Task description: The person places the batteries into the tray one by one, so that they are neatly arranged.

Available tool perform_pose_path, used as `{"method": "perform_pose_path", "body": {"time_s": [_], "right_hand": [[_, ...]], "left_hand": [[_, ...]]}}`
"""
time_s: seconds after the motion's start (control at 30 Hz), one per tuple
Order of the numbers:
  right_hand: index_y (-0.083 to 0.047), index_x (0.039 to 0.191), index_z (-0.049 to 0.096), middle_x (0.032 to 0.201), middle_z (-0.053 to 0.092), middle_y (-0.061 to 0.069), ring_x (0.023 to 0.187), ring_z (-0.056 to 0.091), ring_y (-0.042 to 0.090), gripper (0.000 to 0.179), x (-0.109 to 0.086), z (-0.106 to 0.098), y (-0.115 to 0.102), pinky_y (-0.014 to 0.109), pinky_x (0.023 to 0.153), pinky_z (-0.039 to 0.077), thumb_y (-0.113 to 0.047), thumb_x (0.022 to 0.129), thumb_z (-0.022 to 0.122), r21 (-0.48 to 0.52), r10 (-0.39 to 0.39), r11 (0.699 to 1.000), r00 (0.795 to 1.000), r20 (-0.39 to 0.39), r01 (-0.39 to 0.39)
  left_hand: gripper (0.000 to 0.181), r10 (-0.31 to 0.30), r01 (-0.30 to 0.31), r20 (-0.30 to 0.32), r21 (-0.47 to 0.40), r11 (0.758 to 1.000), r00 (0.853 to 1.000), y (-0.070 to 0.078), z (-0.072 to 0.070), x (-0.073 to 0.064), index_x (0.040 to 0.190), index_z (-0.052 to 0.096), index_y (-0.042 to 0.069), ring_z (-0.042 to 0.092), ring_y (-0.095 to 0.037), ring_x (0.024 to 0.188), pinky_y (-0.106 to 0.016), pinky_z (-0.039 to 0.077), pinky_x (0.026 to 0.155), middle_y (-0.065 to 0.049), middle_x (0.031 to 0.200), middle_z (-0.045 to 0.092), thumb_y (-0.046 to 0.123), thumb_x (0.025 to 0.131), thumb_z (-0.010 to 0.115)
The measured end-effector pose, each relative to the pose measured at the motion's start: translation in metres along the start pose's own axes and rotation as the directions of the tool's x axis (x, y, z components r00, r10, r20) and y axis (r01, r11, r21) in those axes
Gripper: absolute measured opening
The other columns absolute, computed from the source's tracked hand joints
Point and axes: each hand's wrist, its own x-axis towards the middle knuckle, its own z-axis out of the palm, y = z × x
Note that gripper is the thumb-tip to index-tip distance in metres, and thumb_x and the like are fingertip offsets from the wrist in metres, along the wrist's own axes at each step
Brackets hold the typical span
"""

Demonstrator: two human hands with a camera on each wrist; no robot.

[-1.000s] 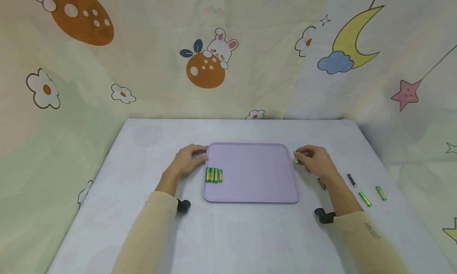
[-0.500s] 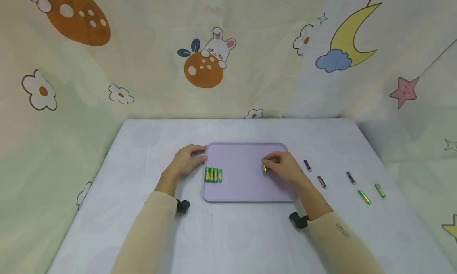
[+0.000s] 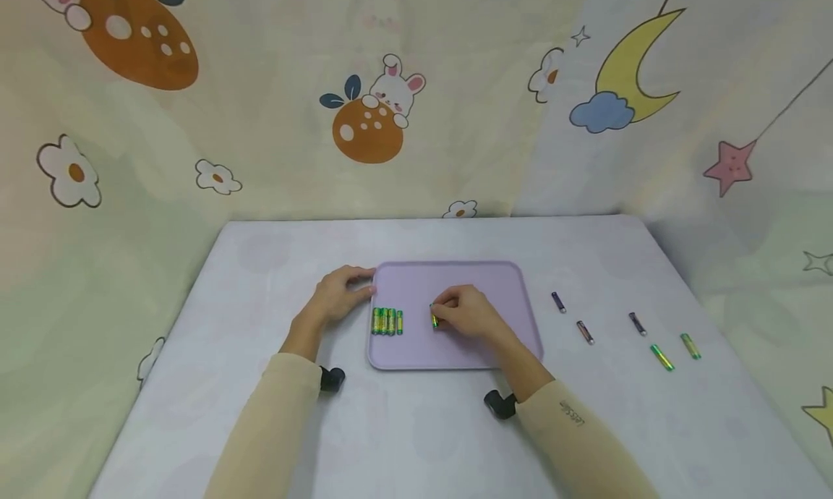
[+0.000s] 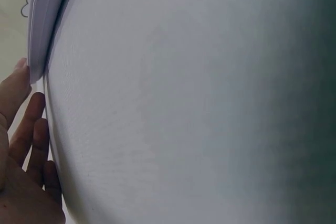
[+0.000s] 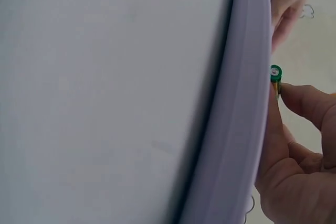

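Observation:
A lilac tray [image 3: 481, 273] lies on the white table. My left hand [image 3: 335, 294] rests at its left edge, thumb and index fingertip touching the rim; in the left wrist view the other fingers [image 4: 38, 145] lie relaxed below the tray's corner. Over the middle of the tray, my right hand [image 3: 470, 312] pinches a green and gold battery [image 3: 434, 318] between thumb and fingers, held roughly upright in the head view. Its green-ringed end [image 5: 276, 72] shows in the right wrist view. Several similar batteries [image 3: 387, 322] lie side by side in a row along the tray's left side.
Right of the tray, loose on the table, lie two green batteries [image 3: 662, 357] and three dark ones, including a dark battery [image 3: 638, 324]. A cartoon-print cloth [image 3: 273, 108] hangs behind and beside the table [image 3: 416, 441].
My right hand has carried the green battery leftward, from beyond the tray's right edge to over its middle. The left hand has stayed at the tray's left rim.

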Motion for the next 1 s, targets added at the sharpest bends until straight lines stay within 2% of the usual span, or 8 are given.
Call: {"method": "perform_pose_path", "body": {"time_s": [0.13, 0.3, 0.5, 0.7, 0.8, 1.0], "right_hand": [[-0.003, 0.104, 0.073, 0.083, 0.075, 0.002, 0.073, 0.074, 0.014, 0.017, 0.001, 0.015, -0.004, 0.028, 0.074, 0.06, -0.018, 0.096, 0.07, 0.027, 0.039, 0.999, 0.999, 0.022, -0.039], [-0.004, 0.1, 0.073, 0.082, 0.073, 0.003, 0.07, 0.073, 0.013, 0.013, 0.002, 0.024, -0.007, 0.027, 0.071, 0.061, -0.016, 0.095, 0.071, 0.015, 0.055, 0.998, 0.998, -0.003, -0.055], [-0.004, 0.102, 0.071, 0.084, 0.073, 0.004, 0.072, 0.073, 0.013, 0.014, 0.008, 0.029, -0.016, 0.025, 0.07, 0.059, -0.016, 0.096, 0.072, 0.024, 0.031, 0.999, 0.999, -0.014, -0.031], [-0.004, 0.103, 0.071, 0.086, 0.073, 0.004, 0.073, 0.073, 0.013, 0.014, 0.007, 0.028, -0.013, 0.026, 0.072, 0.06, -0.017, 0.096, 0.072, 0.029, 0.039, 0.999, 0.999, -0.012, -0.039], [-0.006, 0.103, 0.071, 0.086, 0.073, 0.003, 0.074, 0.072, 0.012, 0.015, 0.004, 0.026, -0.012, 0.027, 0.073, 0.058, -0.019, 0.096, 0.073, -0.002, 0.023, 1.0, 1.0, -0.007, -0.023], [-0.011, 0.106, 0.073, 0.091, 0.07, 0.0, 0.08, 0.066, 0.014, 0.018, -0.006, 0.01, -0.007, 0.03, 0.078, 0.053, -0.024, 0.093, 0.074, -0.069, -0.024, 0.997, 1.0, -0.017, 0.023]], "left_hand": [[0.046, 0.015, -0.015, -0.003, -0.003, 1.0, 1.0, -0.004, 0.005, -0.001, 0.14, 0.064, 0.023, 0.046, -0.033, 0.143, -0.056, 0.031, 0.122, -0.006, 0.147, 0.058, 0.036, 0.097, 0.072], [0.045, 0.025, -0.025, 0.005, -0.017, 1.0, 1.0, -0.003, 0.01, -0.001, 0.14, 0.064, 0.025, 0.047, -0.031, 0.142, -0.054, 0.033, 0.121, -0.004, 0.146, 0.059, 0.038, 0.097, 0.072], [0.046, 0.033, -0.033, -0.016, 0.015, 0.999, 0.999, -0.002, 0.001, -0.001, 0.14, 0.064, 0.024, 0.049, -0.032, 0.14, -0.054, 0.034, 0.12, -0.006, 0.145, 0.059, 0.037, 0.097, 0.072], [0.047, 0.018, -0.018, 0.005, 0.024, 1.0, 1.0, -0.001, -0.003, -0.001, 0.142, 0.063, 0.024, 0.047, -0.032, 0.142, -0.055, 0.033, 0.121, -0.006, 0.147, 0.058, 0.038, 0.098, 0.071], [0.047, 0.002, -0.002, 0.012, 0.027, 1.0, 1.0, -0.001, -0.003, -0.001, 0.142, 0.062, 0.025, 0.046, -0.031, 0.143, -0.055, 0.032, 0.122, -0.005, 0.148, 0.057, 0.038, 0.098, 0.071], [0.047, 0.011, -0.011, 0.005, 0.019, 1.0, 1.0, -0.002, -0.002, -0.001, 0.142, 0.062, 0.024, 0.048, -0.032, 0.141, -0.056, 0.033, 0.12, -0.006, 0.147, 0.058, 0.037, 0.098, 0.07]]}}
